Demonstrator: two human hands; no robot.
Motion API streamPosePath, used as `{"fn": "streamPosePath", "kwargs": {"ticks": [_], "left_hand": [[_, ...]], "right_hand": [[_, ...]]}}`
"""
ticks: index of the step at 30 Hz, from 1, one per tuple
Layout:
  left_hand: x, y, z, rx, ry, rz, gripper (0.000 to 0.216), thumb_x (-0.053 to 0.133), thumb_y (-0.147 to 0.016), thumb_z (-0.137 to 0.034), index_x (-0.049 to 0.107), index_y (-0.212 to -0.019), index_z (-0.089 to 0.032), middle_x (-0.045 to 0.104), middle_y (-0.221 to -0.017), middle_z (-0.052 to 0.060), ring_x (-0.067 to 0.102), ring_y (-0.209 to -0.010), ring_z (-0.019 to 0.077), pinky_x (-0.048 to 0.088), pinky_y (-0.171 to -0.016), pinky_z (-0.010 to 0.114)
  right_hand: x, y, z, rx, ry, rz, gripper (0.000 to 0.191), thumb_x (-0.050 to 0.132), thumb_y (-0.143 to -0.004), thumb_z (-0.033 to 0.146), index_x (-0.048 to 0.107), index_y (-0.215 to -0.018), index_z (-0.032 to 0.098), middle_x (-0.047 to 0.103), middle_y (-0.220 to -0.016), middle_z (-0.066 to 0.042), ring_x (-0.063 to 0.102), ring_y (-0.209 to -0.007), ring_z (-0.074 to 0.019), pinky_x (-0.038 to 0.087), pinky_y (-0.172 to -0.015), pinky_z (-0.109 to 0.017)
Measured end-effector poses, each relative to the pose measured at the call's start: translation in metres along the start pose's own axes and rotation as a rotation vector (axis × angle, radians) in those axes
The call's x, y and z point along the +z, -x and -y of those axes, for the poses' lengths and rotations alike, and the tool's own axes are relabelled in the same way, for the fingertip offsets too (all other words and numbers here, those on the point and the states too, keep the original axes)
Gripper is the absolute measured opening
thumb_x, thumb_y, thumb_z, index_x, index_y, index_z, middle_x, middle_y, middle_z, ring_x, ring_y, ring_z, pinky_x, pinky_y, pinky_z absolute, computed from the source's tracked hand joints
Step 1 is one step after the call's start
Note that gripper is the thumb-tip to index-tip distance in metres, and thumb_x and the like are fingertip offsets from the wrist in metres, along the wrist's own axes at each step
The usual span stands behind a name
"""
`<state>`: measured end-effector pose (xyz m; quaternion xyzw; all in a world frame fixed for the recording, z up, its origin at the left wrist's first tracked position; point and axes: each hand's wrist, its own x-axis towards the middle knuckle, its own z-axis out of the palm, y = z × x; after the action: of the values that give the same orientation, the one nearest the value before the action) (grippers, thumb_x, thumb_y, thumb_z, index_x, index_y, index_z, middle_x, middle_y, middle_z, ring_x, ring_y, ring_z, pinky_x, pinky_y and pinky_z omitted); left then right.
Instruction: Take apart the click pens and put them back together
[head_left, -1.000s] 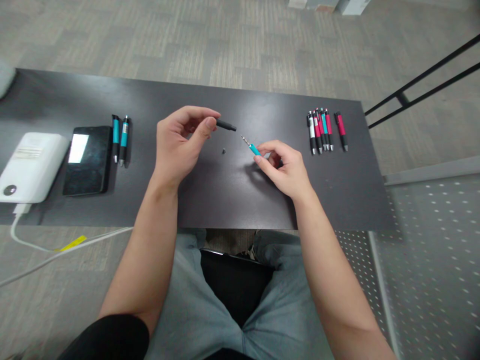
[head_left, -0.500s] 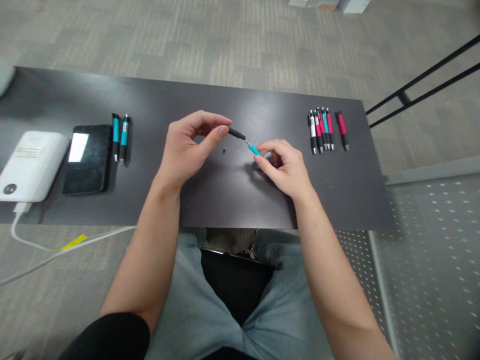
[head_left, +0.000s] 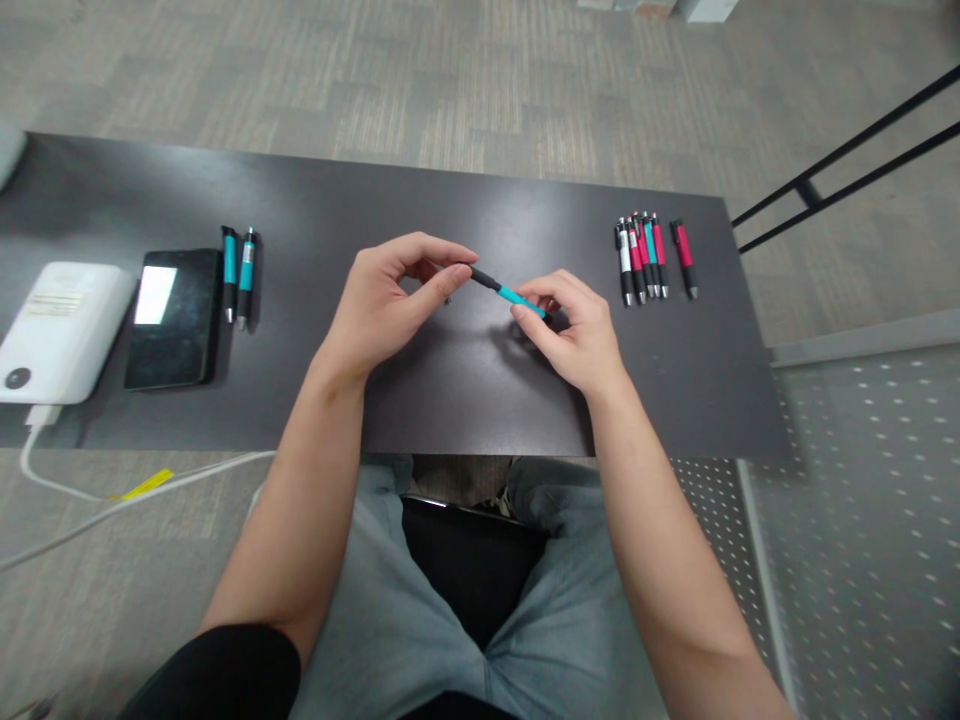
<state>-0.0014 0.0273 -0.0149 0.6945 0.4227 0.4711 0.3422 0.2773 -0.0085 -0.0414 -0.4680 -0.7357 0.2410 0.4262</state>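
Observation:
Between thumb and fingers, my left hand [head_left: 409, 290] pinches the black grip section [head_left: 482, 277] of a pen. My right hand [head_left: 566, 325] is closed on the pen's turquoise barrel [head_left: 517, 298], partly covered by the fingers. The two parts meet end to end in one slanting line above the table; whether they are fastened together I cannot tell. A tiny dark metal piece [head_left: 448, 300] lies on the table just behind my left thumb, partly hidden by it.
On the dark table [head_left: 465, 400], several pens [head_left: 641, 260] lie side by side at right, with a red pen [head_left: 682, 260] beside them. Two turquoise pens [head_left: 238, 275], a black phone [head_left: 176, 320] and a white power bank [head_left: 67, 330] with a cable [head_left: 67, 485] are at left.
My left hand has moved slightly right and down, bringing the black grip section against the turquoise barrel. The thin metallic bit seen between them is now covered.

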Motion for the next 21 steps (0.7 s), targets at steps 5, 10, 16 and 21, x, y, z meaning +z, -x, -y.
{"fn": "streamPosePath", "kwargs": {"ticks": [5,10,16,21], "left_hand": [[-0.0004,0.0001,-0.001,-0.008,0.006,0.007,0.057,0.093,-0.103,-0.084,0.096,-0.113,-0.028,0.092,-0.108,0.009,0.082,-0.094,0.0264,0.068,-0.09,0.041],[-0.0033,-0.0001,-0.0006,0.002,0.009,0.036,0.049,0.096,-0.103,-0.077,0.097,-0.107,-0.028,0.093,-0.106,0.009,0.084,-0.096,0.028,0.069,-0.092,0.043],[-0.0016,0.0004,-0.0012,-0.01,0.006,0.036,0.041,0.097,-0.103,-0.069,0.097,-0.106,-0.029,0.095,-0.108,0.009,0.084,-0.098,0.029,0.07,-0.094,0.045],[-0.0013,0.001,-0.0012,0.005,0.027,0.04,0.035,0.099,-0.103,-0.064,0.099,-0.108,-0.029,0.094,-0.106,0.008,0.084,-0.095,0.0279,0.068,-0.093,0.043]], "right_hand": [[0.0011,0.0004,-0.0001,-0.016,-0.027,-0.019,0.048,0.076,-0.118,0.077,0.09,-0.114,0.031,0.079,-0.1,-0.008,0.066,-0.09,-0.0287,0.061,-0.092,-0.049],[-0.0005,-0.0008,0.0008,-0.04,-0.03,-0.026,0.049,0.075,-0.12,0.074,0.094,-0.119,0.03,0.083,-0.107,-0.01,0.07,-0.096,-0.0291,0.062,-0.095,-0.048],[0.0022,0.0004,-0.0003,0.028,-0.046,0.013,0.06,0.061,-0.124,0.082,0.09,-0.118,0.031,0.077,-0.096,-0.006,0.069,-0.092,-0.0281,0.064,-0.095,-0.047],[0.0049,0.0025,-0.0032,0.039,-0.091,-0.028,0.059,0.077,-0.113,0.09,0.079,-0.122,0.031,0.073,-0.099,-0.003,0.064,-0.083,-0.0233,0.059,-0.081,-0.04]]}}
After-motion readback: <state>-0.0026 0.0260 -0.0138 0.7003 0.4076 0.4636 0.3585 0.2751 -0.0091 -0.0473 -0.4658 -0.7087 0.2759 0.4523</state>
